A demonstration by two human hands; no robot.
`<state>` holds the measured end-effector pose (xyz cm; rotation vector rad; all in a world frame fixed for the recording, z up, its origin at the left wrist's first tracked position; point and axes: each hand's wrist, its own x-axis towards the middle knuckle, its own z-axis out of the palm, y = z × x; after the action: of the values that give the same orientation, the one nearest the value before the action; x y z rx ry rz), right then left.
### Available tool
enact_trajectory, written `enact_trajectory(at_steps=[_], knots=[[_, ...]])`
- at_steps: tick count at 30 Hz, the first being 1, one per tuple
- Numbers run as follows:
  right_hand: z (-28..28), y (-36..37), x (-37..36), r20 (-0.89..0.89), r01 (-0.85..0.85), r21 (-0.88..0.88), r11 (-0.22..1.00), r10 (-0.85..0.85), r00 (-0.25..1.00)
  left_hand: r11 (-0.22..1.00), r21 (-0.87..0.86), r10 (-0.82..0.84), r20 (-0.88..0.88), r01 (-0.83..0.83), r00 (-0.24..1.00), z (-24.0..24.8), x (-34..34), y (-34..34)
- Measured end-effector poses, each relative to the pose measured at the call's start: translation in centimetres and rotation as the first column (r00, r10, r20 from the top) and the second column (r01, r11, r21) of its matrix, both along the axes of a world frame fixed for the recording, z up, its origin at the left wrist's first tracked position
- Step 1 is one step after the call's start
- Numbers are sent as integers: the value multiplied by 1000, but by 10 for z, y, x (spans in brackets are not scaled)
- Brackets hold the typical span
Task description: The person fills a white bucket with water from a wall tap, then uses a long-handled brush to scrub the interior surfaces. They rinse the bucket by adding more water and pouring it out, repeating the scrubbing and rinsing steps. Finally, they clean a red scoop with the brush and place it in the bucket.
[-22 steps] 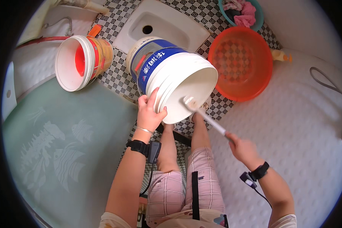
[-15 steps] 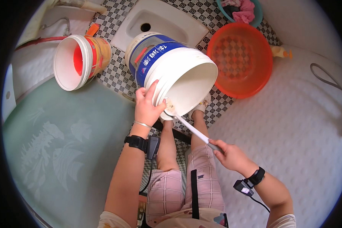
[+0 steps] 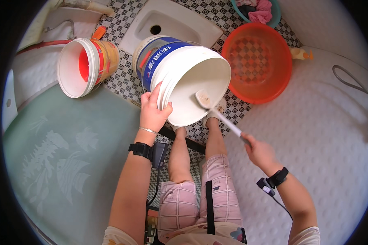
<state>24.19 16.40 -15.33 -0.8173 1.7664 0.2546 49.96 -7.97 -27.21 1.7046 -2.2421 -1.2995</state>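
My left hand [image 3: 153, 112] grips the left side of the rim of a large white bucket [image 3: 171, 77] with a blue band. The bucket is tipped so that its mouth faces me. My right hand [image 3: 261, 153] is closed round the grey end of a long-handled brush [image 3: 228, 122]. The brush's white head is inside the bucket mouth, near the lower wall; whether it touches the wall I cannot tell.
A smaller white, red and yellow bucket [image 3: 96, 61] lies tilted at the left beside a frosted green panel [image 3: 61, 163]. Behind is a squat toilet [image 3: 171, 18]. An orange basin [image 3: 285, 67] stands right, below a teal basin [image 3: 277, 18] holding cloths [image 3: 261, 14]. My feet are below the bucket.
The brush head has moved from the lower left rim to the right, farther into the bucket mouth. My right hand has gone right and slightly up. My left hand and the bucket shifted slightly left.
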Motion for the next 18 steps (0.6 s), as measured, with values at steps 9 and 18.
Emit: enact_trajectory(at_steps=[9, 18], knots=[[-1, -26, 4, 94, 18, -48, 999, -14, 996, 998, -60, -37, -21, 36, 999, -6, 2, -6], [-10, -25, 16, 439, 350, -19, 937, -306, 845, 1000, -7, -17, -16, 17, 1000, 0, -2, -11]])
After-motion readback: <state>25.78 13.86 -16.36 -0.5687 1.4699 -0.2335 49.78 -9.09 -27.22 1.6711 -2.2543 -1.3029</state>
